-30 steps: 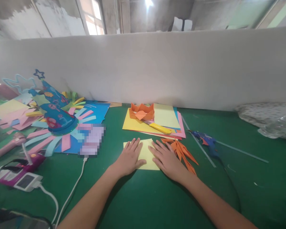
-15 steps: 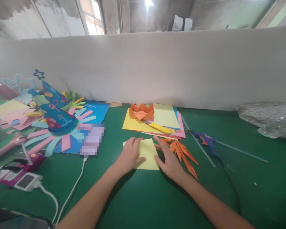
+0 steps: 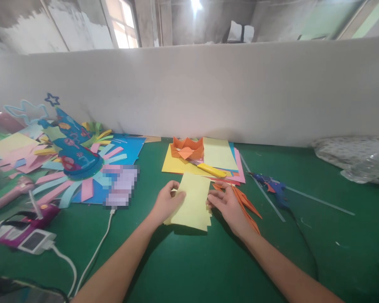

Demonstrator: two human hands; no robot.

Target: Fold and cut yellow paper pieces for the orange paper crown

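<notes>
A pale yellow sheet of paper [image 3: 192,200] is lifted a little and tilted over the green table, with more pale yellow paper [image 3: 169,221] showing beneath its lower edge. My left hand [image 3: 167,204] grips the sheet's left side, thumb on its face and fingers partly hidden behind. At the right edge, my right hand [image 3: 227,206] has its thumb and fingers bent together on the paper. Folded orange paper pieces [image 3: 248,204] lie just beyond my right hand, partly covered by it.
Behind lie stacked coloured sheets [image 3: 221,153] with an orange folded paper crown [image 3: 188,148] and a yellow cutter [image 3: 211,170]. A blue glue gun [image 3: 274,189] lies right, near clear strips. Party hats [image 3: 78,155], a pixelated device [image 3: 121,185] and a pink glue gun [image 3: 44,212] are left.
The pale yellow sheet has come up off the paper under it and tilted. My fingers have closed on its two sides, where before they lay around it on the table.
</notes>
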